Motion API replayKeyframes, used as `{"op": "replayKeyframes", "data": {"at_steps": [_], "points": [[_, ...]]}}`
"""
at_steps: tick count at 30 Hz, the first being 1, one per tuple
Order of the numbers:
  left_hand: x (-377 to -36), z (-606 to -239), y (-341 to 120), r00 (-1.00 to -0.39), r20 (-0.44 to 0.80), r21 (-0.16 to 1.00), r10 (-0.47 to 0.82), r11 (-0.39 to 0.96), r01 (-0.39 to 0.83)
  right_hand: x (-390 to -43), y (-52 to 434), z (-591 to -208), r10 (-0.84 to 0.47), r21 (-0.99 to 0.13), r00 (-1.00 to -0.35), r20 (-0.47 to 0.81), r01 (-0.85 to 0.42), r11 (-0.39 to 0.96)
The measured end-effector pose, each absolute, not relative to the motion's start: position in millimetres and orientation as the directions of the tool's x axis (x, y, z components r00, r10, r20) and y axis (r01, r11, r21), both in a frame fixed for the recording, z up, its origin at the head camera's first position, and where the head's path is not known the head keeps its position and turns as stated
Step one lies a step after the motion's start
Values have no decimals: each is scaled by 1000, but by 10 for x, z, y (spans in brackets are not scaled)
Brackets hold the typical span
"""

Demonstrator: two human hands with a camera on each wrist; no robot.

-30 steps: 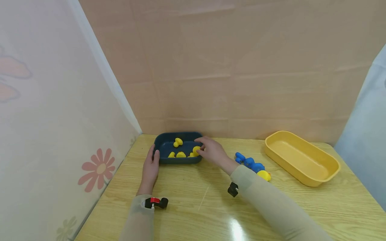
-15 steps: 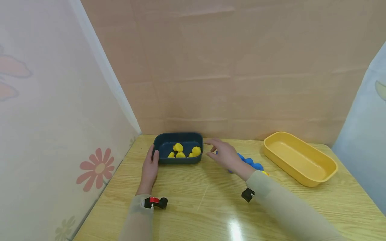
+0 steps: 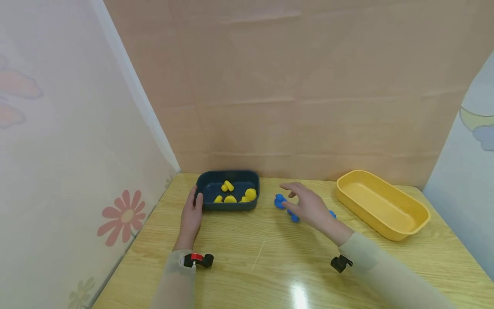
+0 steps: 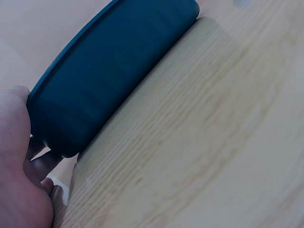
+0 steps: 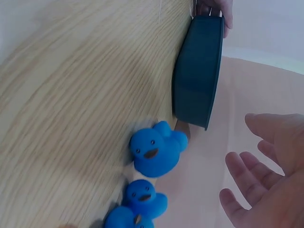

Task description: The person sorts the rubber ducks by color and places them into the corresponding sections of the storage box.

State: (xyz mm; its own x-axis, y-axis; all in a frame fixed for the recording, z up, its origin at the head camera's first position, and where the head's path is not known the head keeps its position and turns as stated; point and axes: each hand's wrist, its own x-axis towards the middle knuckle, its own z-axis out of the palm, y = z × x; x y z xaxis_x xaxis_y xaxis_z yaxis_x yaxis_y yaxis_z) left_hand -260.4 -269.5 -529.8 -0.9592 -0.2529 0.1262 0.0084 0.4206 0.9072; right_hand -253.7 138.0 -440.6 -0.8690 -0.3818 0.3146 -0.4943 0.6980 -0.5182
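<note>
My left hand (image 3: 191, 216) grips the left end of a dark blue tray (image 3: 230, 206), its thumb on the near side. In the left wrist view the tray's side (image 4: 104, 71) meets the thumb and fingers. Several yellow rubber ducks (image 3: 251, 194) lie inside the tray. My right hand (image 3: 308, 207), fingers apart and holding nothing, hovers over a group of blue rubber ducks (image 3: 279, 201) on the table. The right wrist view shows an upright blue duck (image 5: 156, 151) with more beside it, apart from the fingers. Part of the group is hidden behind the hand.
A yellow tray (image 3: 380, 197) with nothing in it stands angled at the right. The wooden table (image 3: 247, 253) runs back to a pink-beige cloth wall (image 3: 247, 107). A pale flowered wall (image 3: 88, 163) borders the left side.
My right hand has left the blue tray and moved right over the blue ducks, leaving a yellow duck in the tray. That middle yellow duck has shifted its pose. The left hand stays put.
</note>
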Motion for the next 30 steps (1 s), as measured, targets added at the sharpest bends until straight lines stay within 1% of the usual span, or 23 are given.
{"op": "replayKeyframes", "data": {"at_steps": [5,19,24,30], "points": [[-2595,-5284,-2690,-960,121,906,-252,423,3,-2460,1542,-4416,-366,-506,-869,332,-492,708],[-2573,-5274,-2688,-958,125,909,-260,416,6,-2336,1927,-4596,-364,-468,-859,360,-504,726],[-2585,-5278,-2690,-958,129,905,-256,424,8,-2274,2079,-4615,-336,-491,-877,343,-472,732],[-2588,-5286,-2693,-960,127,906,-251,423,10,-2223,2240,-4629,-320,-477,-884,341,-456,752]]}}
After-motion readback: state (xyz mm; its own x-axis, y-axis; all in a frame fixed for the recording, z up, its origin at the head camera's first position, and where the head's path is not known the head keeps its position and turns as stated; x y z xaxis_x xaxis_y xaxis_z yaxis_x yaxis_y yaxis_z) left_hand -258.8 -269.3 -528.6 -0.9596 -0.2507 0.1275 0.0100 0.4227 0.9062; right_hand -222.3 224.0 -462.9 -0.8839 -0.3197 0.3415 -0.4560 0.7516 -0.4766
